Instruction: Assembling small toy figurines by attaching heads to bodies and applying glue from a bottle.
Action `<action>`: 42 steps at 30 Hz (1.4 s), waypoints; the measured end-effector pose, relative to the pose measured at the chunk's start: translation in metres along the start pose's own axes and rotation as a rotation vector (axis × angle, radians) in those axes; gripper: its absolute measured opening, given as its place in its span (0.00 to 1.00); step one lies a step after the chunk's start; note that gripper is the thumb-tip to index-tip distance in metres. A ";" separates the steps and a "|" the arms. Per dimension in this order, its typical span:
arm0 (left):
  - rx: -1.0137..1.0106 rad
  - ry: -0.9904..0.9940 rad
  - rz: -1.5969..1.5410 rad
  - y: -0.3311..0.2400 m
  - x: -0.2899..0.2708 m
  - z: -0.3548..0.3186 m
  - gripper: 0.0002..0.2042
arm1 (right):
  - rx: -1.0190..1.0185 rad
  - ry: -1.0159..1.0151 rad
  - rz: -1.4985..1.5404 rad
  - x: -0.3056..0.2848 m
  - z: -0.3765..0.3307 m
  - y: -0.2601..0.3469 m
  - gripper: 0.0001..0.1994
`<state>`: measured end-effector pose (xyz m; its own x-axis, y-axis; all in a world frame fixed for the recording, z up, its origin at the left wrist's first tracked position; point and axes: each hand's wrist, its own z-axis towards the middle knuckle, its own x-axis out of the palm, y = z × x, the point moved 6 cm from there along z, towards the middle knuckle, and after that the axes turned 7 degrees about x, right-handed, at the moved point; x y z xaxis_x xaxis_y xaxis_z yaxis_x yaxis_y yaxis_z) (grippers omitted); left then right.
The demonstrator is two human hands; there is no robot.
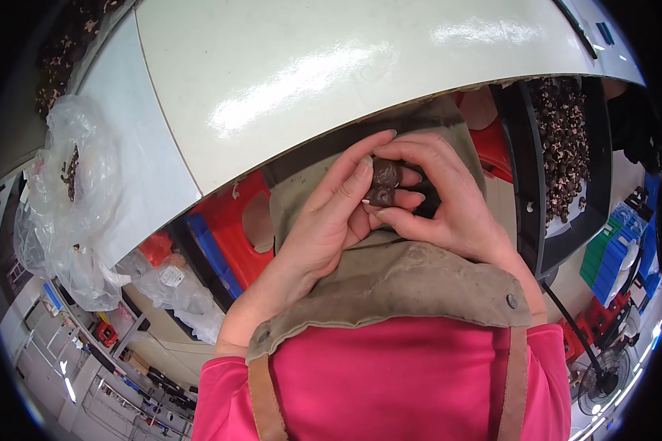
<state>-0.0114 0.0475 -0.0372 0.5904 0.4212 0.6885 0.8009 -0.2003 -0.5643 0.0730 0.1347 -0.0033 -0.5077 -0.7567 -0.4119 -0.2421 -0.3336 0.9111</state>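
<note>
apron bib: khaki canvas apron (390,283) with brown leather straps over a pink top, right under the camera.
hands: left hand (331,213) and right hand (449,198) meet just above the bib, below the near edge of the table.
piece: small dark brown lumpy part (384,184), pinched between both sets of fingertips, held in the air over the apron and resting on nothing.
left grip: closed on the piece, thumb on top, fingers curled under.
right grip: closed on the piece too, fingertips wrapped round its right side; what lies behind those fingers is hidden.
handling note: my read is that fingertip pinch works best here. Keep the piece over the apron so a slip lands on cloth, and turn it with the pads instead of squeezing.
stools: red plastic stools (232,220) and a blue crate beside the knees, partly hidden.
black tray: long black tray (526,184) to the right, loaded with many small dark brown pieces (563,140) of similar look, heaped loosely.
table: glossy cream table (331,73), bare where it shows.
plastic bags: clear plastic bags (73,198) bunched on the table's left end, a few dark bits inside.
far right floor: green and blue crates (614,253), a fan below.
</note>
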 end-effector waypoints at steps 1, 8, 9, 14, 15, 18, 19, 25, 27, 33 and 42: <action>0.002 0.006 -0.006 0.000 0.000 0.000 0.25 | -0.004 -0.001 -0.008 0.001 0.000 0.000 0.25; 0.009 0.001 -0.035 0.000 0.001 0.002 0.25 | -0.003 0.015 -0.007 0.000 0.002 -0.002 0.24; 0.008 -0.002 -0.032 0.000 0.001 0.002 0.25 | -0.003 0.014 -0.003 0.000 0.003 -0.003 0.24; -0.014 -0.004 -0.007 -0.001 0.012 0.010 0.25 | 0.021 -0.005 -0.064 -0.016 0.005 -0.002 0.22; -0.022 0.030 -0.012 -0.001 0.014 0.008 0.25 | 0.031 -0.027 -0.091 -0.018 0.003 0.000 0.22; 0.010 0.044 0.127 -0.003 0.010 0.005 0.24 | 0.018 0.048 -0.110 -0.023 0.004 0.004 0.25; 0.039 0.002 0.173 0.003 0.010 0.009 0.25 | -0.021 0.094 -0.137 -0.030 0.004 -0.002 0.24; -0.028 0.102 0.144 0.010 0.006 0.018 0.24 | 0.263 -0.254 -0.041 -0.123 -0.023 -0.010 0.19; -0.119 0.156 0.189 0.010 0.012 0.018 0.23 | 0.144 -0.424 -0.288 -0.159 -0.021 -0.002 0.12; -0.034 0.187 0.239 0.012 0.009 0.011 0.25 | -0.025 -0.574 -0.627 -0.207 0.029 0.002 0.10; 0.033 0.143 0.278 0.022 0.013 0.008 0.28 | -0.197 -0.637 -0.805 -0.229 0.046 -0.038 0.11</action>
<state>0.0131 0.0554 -0.0441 0.7962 0.2256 0.5614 0.6046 -0.2607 -0.7527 0.1603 0.3474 0.0556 -0.6119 0.1475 -0.7771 -0.5924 -0.7365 0.3266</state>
